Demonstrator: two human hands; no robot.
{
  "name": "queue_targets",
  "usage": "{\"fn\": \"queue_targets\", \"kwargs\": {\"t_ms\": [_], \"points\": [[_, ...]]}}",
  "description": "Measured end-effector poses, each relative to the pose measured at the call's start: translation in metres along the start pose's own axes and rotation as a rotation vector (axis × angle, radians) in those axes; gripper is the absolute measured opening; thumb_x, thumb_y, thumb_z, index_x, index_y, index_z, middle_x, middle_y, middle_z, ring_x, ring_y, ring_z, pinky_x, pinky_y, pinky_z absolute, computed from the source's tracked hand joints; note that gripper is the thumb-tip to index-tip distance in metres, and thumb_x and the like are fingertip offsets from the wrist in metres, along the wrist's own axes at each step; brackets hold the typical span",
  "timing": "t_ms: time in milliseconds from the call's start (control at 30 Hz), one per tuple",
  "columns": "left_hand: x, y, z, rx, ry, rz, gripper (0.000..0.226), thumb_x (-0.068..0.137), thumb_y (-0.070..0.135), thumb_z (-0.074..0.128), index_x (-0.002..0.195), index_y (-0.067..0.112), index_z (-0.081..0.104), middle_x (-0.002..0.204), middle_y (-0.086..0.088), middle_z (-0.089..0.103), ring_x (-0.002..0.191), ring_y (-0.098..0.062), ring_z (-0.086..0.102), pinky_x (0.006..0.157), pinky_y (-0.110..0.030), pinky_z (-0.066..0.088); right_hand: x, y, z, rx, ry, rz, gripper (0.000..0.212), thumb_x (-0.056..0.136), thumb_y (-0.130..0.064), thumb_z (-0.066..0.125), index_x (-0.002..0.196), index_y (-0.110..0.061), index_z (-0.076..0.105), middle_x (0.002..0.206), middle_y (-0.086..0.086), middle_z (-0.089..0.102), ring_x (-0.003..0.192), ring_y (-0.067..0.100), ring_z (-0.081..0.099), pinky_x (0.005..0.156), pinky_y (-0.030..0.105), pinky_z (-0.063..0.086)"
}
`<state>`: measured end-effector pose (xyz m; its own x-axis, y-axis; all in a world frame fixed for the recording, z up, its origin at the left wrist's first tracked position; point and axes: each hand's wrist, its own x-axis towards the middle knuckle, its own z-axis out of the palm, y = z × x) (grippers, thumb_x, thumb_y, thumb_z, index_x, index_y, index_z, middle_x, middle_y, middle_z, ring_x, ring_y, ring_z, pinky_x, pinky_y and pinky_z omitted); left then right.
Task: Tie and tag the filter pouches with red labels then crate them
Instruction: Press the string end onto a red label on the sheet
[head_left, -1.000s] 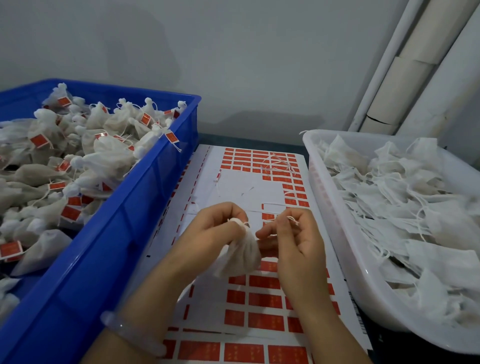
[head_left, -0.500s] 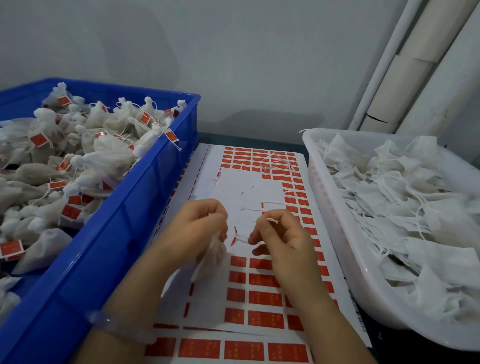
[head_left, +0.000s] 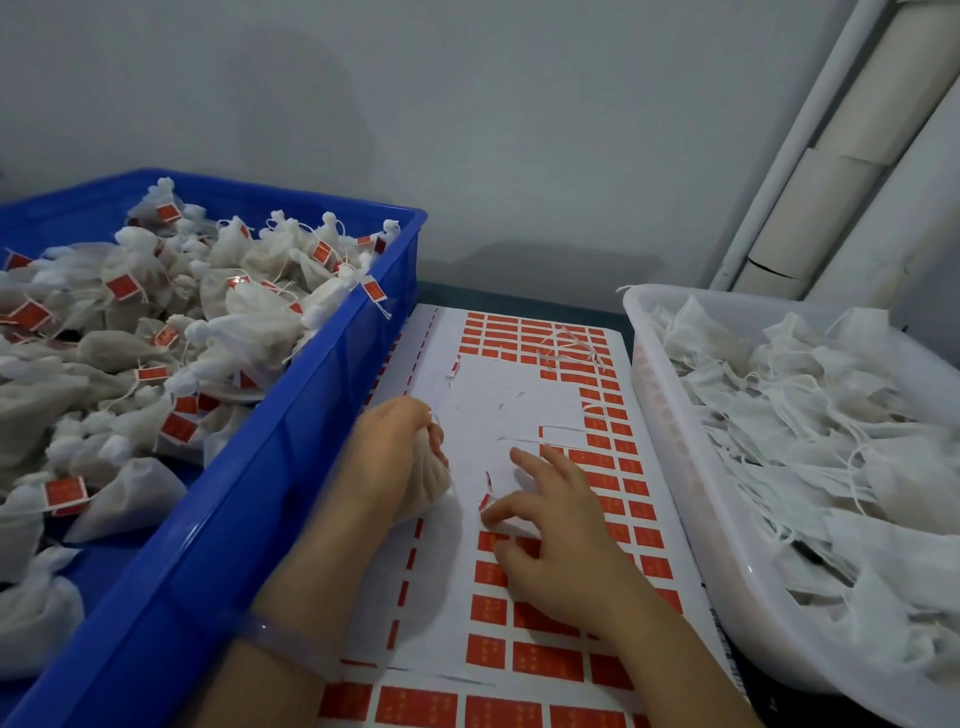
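Observation:
My left hand (head_left: 387, 457) grips a tied white filter pouch (head_left: 431, 480) by its neck, just above the label sheet (head_left: 498, 415). The pouch's body hangs below my fingers. My right hand (head_left: 558, 530) lies spread on the sheet, with its fingertips at a red label (head_left: 485, 496) whose edge is lifted off the backing. The sheet carries rows of red labels and a bare white patch in the middle. On the left stands the blue crate (head_left: 291, 467), filled with several tagged pouches (head_left: 156, 332).
A white plastic basket (head_left: 680, 467) on the right holds a heap of flat untied pouches with loose strings (head_left: 810, 415). A few string scraps (head_left: 569, 345) lie on the far end of the sheet. A wall and pale pipes (head_left: 810, 156) stand behind.
My hands have parted. The left hand carried the pouch left, toward the crate side. The right hand let go of the string, opened, and dropped onto the sheet at a peeling label.

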<state>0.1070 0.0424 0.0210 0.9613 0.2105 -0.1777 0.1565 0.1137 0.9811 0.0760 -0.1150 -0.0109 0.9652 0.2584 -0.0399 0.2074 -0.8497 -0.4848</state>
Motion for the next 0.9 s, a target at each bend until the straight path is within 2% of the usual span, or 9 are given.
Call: {"fn": "queue_targets", "kwargs": {"t_ms": [67, 133, 233, 333, 433, 533, 667, 800, 900], "points": [[-0.004, 0.001, 0.002, 0.014, 0.002, -0.016, 0.033, 0.090, 0.007, 0.042, 0.103, -0.023, 0.045, 0.080, -0.036, 0.048, 0.055, -0.017, 0.047, 0.056, -0.033, 0.043, 0.001, -0.002, -0.003, 0.028, -0.057, 0.011, 0.016, 0.088, -0.034, 0.054, 0.097, -0.047, 0.049, 0.153, -0.020, 0.009, 0.142, 0.008, -0.008, 0.115, 0.043, -0.004], [0.003, 0.006, 0.007, 0.158, -0.069, -0.062, 0.021, 0.093, 0.011, 0.041, 0.094, -0.007, 0.052, 0.100, -0.042, 0.049, 0.062, -0.014, 0.050, 0.063, -0.032, 0.046, 0.002, -0.003, -0.004, 0.046, -0.083, 0.018, 0.018, 0.088, -0.033, 0.055, 0.089, -0.048, 0.045, 0.153, -0.020, 0.010, 0.142, 0.008, -0.007, 0.115, 0.044, -0.003], [0.023, 0.019, 0.015, 0.894, -0.211, -0.371, 0.034, 0.096, 0.025, 0.050, 0.127, 0.012, 0.046, 0.113, -0.012, 0.049, 0.096, -0.015, 0.048, 0.097, -0.027, 0.039, 0.002, -0.003, -0.001, 0.058, -0.089, 0.027, 0.023, 0.088, -0.031, 0.055, 0.081, -0.048, 0.042, 0.153, -0.020, 0.011, 0.142, 0.007, -0.006, 0.115, 0.043, -0.003], [0.036, 0.021, 0.018, 1.213, -0.300, -0.364, 0.043, 0.092, 0.028, 0.056, 0.131, 0.015, 0.042, 0.105, -0.003, 0.043, 0.095, -0.016, 0.044, 0.101, -0.026, 0.035, -0.001, -0.001, 0.002, 0.069, -0.056, 0.009, 0.024, 0.088, -0.032, 0.055, 0.077, -0.048, 0.041, 0.152, -0.022, 0.011, 0.142, 0.006, -0.005, 0.115, 0.041, -0.004], [0.035, 0.011, 0.021, 1.227, -0.278, -0.349, 0.031, 0.091, 0.025, 0.058, 0.117, 0.016, 0.046, 0.081, -0.001, 0.042, 0.078, -0.015, 0.045, 0.090, -0.024, 0.039, -0.004, 0.000, 0.002, 0.087, -0.035, 0.002, 0.024, 0.088, -0.035, 0.054, 0.080, -0.050, 0.038, 0.152, -0.023, 0.011, 0.141, 0.004, -0.005, 0.116, 0.040, -0.003], [0.033, 0.012, 0.023, 1.168, -0.230, -0.375, 0.017, 0.090, 0.022, 0.059, 0.096, 0.016, 0.045, 0.074, 0.001, 0.038, 0.064, -0.015, 0.041, 0.084, -0.022, 0.039, -0.004, 0.000, 0.003, 0.073, -0.035, -0.006, 0.023, 0.088, -0.037, 0.054, 0.078, -0.050, 0.038, 0.152, -0.023, 0.011, 0.141, 0.004, -0.005, 0.115, 0.041, -0.004], [0.034, 0.007, 0.023, 1.215, -0.241, -0.361, 0.022, 0.090, 0.022, 0.060, 0.096, 0.015, 0.040, 0.074, 0.001, 0.038, 0.071, -0.015, 0.044, 0.086, -0.022, 0.039, -0.003, 0.001, 0.006, 0.061, -0.029, -0.017, 0.021, 0.087, -0.038, 0.054, 0.074, -0.047, 0.040, 0.152, -0.022, 0.013, 0.140, 0.003, -0.005, 0.115, 0.041, -0.005], [0.028, 0.004, 0.020, 1.141, -0.216, -0.320, 0.032, 0.090, 0.017, 0.059, 0.120, 0.011, 0.049, 0.092, -0.003, 0.048, 0.092, -0.016, 0.046, 0.097, -0.025, 0.039, -0.003, 0.004, 0.009, 0.067, -0.013, -0.036, 0.017, 0.086, -0.039, 0.054, 0.081, -0.048, 0.040, 0.152, -0.022, 0.012, 0.140, 0.001, -0.006, 0.114, 0.039, -0.006], [0.019, -0.002, 0.023, 1.151, -0.273, -0.112, 0.014, 0.090, 0.015, 0.052, 0.096, 0.005, 0.060, 0.114, -0.024, 0.059, 0.080, -0.014, 0.058, 0.077, -0.023, 0.049, -0.003, 0.005, 0.009, 0.074, -0.003, -0.035, 0.018, 0.085, -0.039, 0.054, 0.080, -0.049, 0.040, 0.152, -0.022, 0.013, 0.140, 0.002, -0.006, 0.115, 0.040, -0.005]]}}
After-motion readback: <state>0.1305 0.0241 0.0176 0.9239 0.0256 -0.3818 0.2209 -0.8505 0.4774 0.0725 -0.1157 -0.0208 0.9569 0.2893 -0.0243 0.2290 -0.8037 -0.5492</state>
